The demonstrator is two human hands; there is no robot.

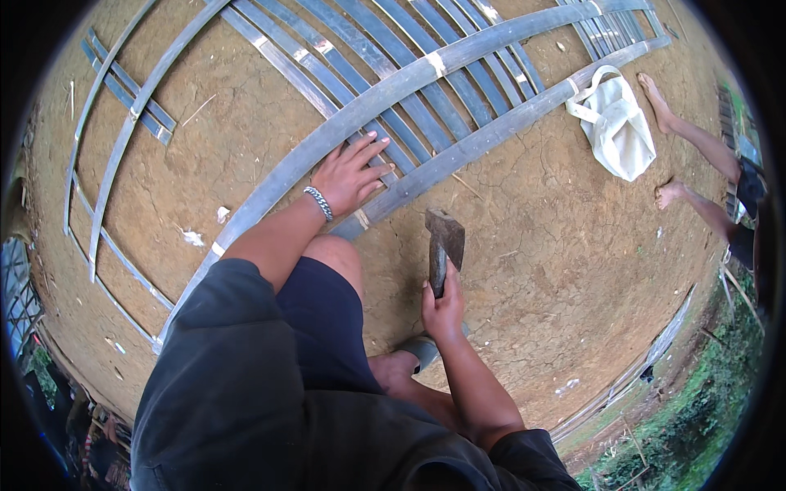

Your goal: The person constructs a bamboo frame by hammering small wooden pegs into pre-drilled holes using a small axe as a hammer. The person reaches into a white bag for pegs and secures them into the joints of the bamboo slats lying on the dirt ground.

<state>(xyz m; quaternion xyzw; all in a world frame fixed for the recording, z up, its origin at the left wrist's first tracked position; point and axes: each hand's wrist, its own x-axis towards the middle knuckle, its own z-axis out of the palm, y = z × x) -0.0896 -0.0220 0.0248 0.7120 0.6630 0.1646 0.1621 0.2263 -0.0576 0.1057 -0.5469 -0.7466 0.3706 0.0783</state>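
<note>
My left hand (350,176) lies with fingers spread on the end of a split-bamboo slat, between two long bamboo rails. It presses flat and grips nothing. The far rail (360,102) and the near rail (491,135) cross a row of dark grey-blue bamboo slats (434,106) on the ground. My right hand (444,307) is closed round the dark handle of a hatchet (446,237). The hatchet's brownish metal head points away from me, held above the bare soil and apart from the bamboo.
A white cloth bag (614,127) rests near the right end of the rails, beside another person's bare feet (667,192). Loose bamboo strips (123,147) lie crossed at the left. Cracked brown earth (557,270) surrounds the frame. Green plants (696,434) border the lower right.
</note>
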